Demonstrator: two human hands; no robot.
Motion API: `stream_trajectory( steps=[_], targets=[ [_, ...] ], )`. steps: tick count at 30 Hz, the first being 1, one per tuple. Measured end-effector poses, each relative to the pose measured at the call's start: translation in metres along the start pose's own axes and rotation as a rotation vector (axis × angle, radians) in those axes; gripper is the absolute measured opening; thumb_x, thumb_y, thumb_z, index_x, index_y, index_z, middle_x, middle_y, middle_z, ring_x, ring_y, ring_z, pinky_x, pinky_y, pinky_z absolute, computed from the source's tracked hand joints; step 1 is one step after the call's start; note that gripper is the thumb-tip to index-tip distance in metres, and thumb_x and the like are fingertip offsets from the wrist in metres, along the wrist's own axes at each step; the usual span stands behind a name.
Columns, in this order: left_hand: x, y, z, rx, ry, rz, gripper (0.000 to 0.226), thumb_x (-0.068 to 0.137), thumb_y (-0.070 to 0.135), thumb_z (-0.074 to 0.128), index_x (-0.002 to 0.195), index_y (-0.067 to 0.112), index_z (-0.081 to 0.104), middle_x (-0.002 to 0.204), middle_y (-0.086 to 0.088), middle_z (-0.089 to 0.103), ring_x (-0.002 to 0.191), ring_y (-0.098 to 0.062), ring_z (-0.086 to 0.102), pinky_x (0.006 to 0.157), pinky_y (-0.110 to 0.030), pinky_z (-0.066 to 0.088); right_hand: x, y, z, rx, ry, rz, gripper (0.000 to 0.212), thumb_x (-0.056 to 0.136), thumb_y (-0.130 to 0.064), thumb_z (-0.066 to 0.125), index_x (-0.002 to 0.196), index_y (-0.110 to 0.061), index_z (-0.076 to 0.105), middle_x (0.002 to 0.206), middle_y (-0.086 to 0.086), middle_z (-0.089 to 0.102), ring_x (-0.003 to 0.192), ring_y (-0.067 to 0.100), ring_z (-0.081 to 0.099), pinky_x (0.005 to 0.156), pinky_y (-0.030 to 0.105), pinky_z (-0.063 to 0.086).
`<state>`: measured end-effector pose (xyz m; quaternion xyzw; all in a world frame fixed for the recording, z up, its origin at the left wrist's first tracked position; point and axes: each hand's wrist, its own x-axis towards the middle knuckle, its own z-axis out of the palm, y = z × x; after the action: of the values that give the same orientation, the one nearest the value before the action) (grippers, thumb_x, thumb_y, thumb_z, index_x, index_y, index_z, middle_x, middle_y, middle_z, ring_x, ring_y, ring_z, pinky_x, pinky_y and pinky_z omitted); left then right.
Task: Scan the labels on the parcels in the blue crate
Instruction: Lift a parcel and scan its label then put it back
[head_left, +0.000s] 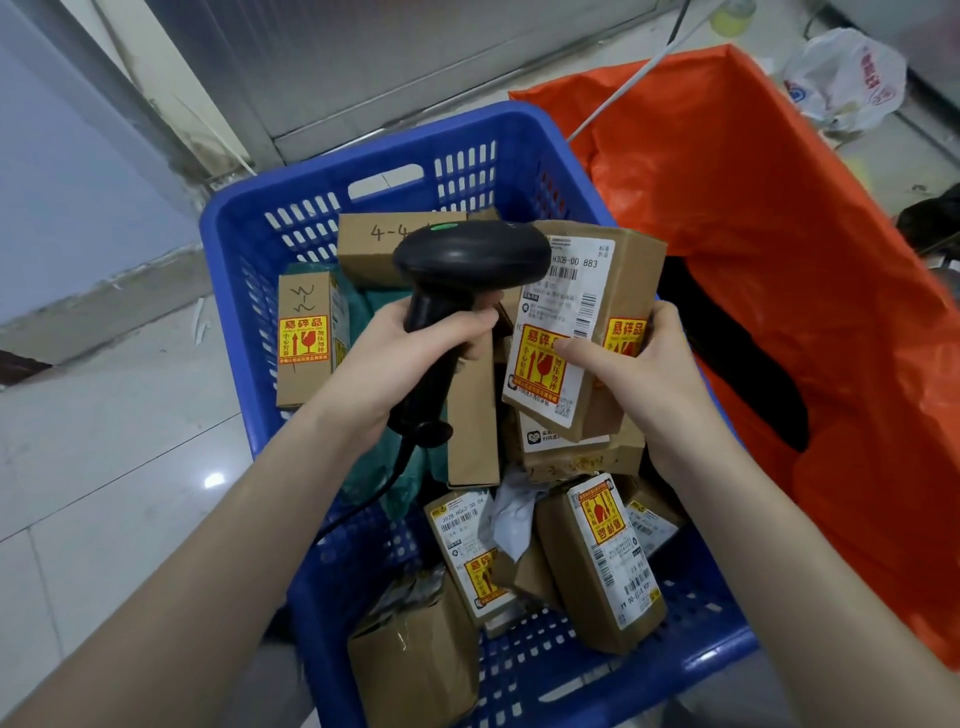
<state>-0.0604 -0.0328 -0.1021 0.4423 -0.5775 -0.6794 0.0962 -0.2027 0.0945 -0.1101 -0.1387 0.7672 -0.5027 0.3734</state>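
The crate stands on the floor, and a large bag lies against its right side. Inside the crate many parcels are piled. One box stands upright at the left wall, another box lies at the far wall. Near the near edge, three parcels lean together: one in the middle, one to its right, one at the near left. Above the centre of the crate, the left hand holds the scanner, and just to its right the right hand holds one parcel raised over the others. Behind the bag, at the far right, a smaller bag lies on the floor.
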Motion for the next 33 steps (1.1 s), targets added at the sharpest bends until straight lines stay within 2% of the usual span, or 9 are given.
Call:
stream_trajectory(
  steps=[3,5,8,11,17,25,30,33],
  targets=[
    [0.0015,-0.0004,0.0014,0.002,0.016,-0.013,0.038,0.084,0.029,0.07,0.111,0.003,0.066,0.077,0.001,0.06,0.072,-0.011,0.058,0.073,-0.027,0.046,0.0015,0.0003,-0.0029,0.034,0.005,-0.004,0.049,0.077,-0.016,0.076,0.109,-0.026,0.04,0.092,-0.015,0.061,0.08,0.0,0.063,0.054,0.012,0.052],
    [0.0019,0.0004,0.0017,0.019,0.019,-0.024,0.038,0.083,0.031,0.07,0.112,0.007,0.067,0.077,0.001,0.06,0.072,-0.012,0.057,0.072,-0.027,0.045,0.0025,0.0006,-0.0042,0.042,0.012,-0.003,0.049,0.078,-0.016,0.076,0.109,-0.026,0.04,0.09,-0.015,0.061,0.076,-0.001,0.063,0.048,0.008,0.048],
    [0.0015,0.0018,0.0027,0.032,0.018,-0.03,0.034,0.084,0.032,0.069,0.11,0.01,0.069,0.079,0.0,0.06,0.069,-0.009,0.057,0.069,-0.025,0.043,0.0037,0.0012,-0.0049,0.033,0.032,-0.005,0.05,0.077,-0.018,0.076,0.111,-0.025,0.039,0.091,-0.015,0.06,0.079,0.0,0.062,0.055,0.014,0.049],
    [0.0012,0.0029,0.0046,0.034,0.033,-0.048,0.03,0.082,0.033,0.07,0.104,0.014,0.07,0.073,0.002,0.06,0.068,-0.008,0.057,0.067,-0.023,0.044,0.0056,0.0015,-0.0058,0.047,0.058,-0.004,0.054,0.077,-0.018,0.076,0.114,-0.024,0.038,0.093,-0.015,0.059,0.082,0.001,0.061,0.062,0.017,0.047],
    [0.0011,0.0034,0.0064,0.021,0.029,-0.064,0.016,0.08,0.034,0.073,0.085,0.02,0.065,0.068,0.005,0.059,0.068,-0.009,0.06,0.073,-0.027,0.047,0.0082,0.0032,-0.0062,0.041,0.097,0.004,0.058,0.076,-0.019,0.077,0.12,-0.022,0.038,0.096,-0.013,0.059,0.088,0.003,0.061,0.066,0.022,0.049],
    [0.0009,0.004,0.0072,-0.014,0.007,-0.056,0.012,0.082,0.029,0.071,0.088,0.02,0.066,0.077,0.006,0.065,0.061,-0.004,0.06,0.069,-0.023,0.05,0.0079,0.0043,-0.0052,0.029,0.094,-0.009,0.06,0.077,-0.017,0.077,0.122,-0.02,0.038,0.096,-0.013,0.058,0.084,-0.001,0.06,0.06,0.015,0.046],
    [0.0016,0.0024,0.0071,-0.017,0.009,-0.06,0.013,0.08,0.03,0.072,0.087,0.02,0.067,0.072,0.009,0.064,0.059,-0.003,0.06,0.066,-0.021,0.051,0.008,0.0056,-0.0045,0.017,0.092,-0.013,0.062,0.078,-0.019,0.076,0.127,-0.02,0.037,0.093,-0.018,0.055,0.079,-0.002,0.059,0.053,0.009,0.043],
    [0.0021,0.0021,0.0063,-0.026,0.01,-0.062,0.013,0.08,0.029,0.072,0.087,0.02,0.067,0.071,0.01,0.065,0.06,-0.003,0.06,0.066,-0.021,0.052,0.0084,0.0061,-0.0042,0.014,0.099,-0.009,0.063,0.078,-0.019,0.076,0.128,-0.02,0.037,0.096,-0.014,0.056,0.08,-0.002,0.059,0.056,0.012,0.044]
  ],
)
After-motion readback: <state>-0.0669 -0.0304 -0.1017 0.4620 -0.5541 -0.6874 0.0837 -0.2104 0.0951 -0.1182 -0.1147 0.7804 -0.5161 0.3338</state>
